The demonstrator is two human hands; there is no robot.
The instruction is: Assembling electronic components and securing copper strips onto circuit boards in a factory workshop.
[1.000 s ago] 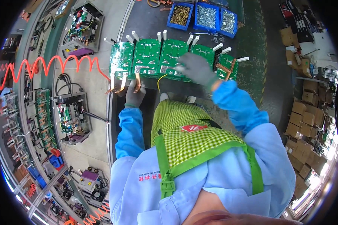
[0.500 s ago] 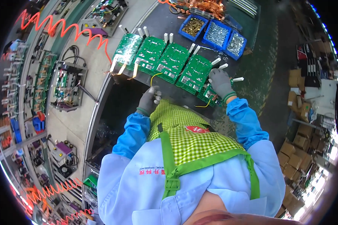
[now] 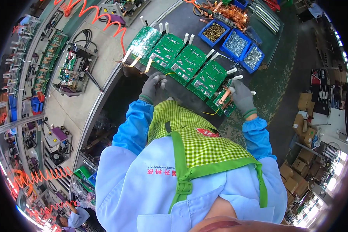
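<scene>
A row of several green circuit boards (image 3: 188, 63) with white upright posts lies along the bench. My right hand (image 3: 243, 98), in a grey glove, is at the rightmost board (image 3: 216, 105), which it partly hides. Its fingers are closed on a flat copper strip (image 3: 224, 96) that slants over that board. My left hand (image 3: 154, 87), also gloved, is held before the near edge of the boards, close to a copper tab (image 3: 149, 63). Its fingers are curled together, and whatever lies in them cannot be made out. A thin yellow wire (image 3: 210, 113) sticks out from the rightmost board.
Beyond the boards stand blue bins of brass fasteners (image 3: 214, 32) and silver hardware (image 3: 236, 43). Copper strips (image 3: 236, 16) are heaped behind them, beside metal bars (image 3: 265, 17). A red coiled hose (image 3: 121, 33) hangs down to the leftmost board. Another person (image 3: 78, 217) is at lower left.
The whole view has shifted, so the boards sit further right in it. The copper strip now shows at my right hand, which has drawn slightly nearer. My left hand stays curled.
</scene>
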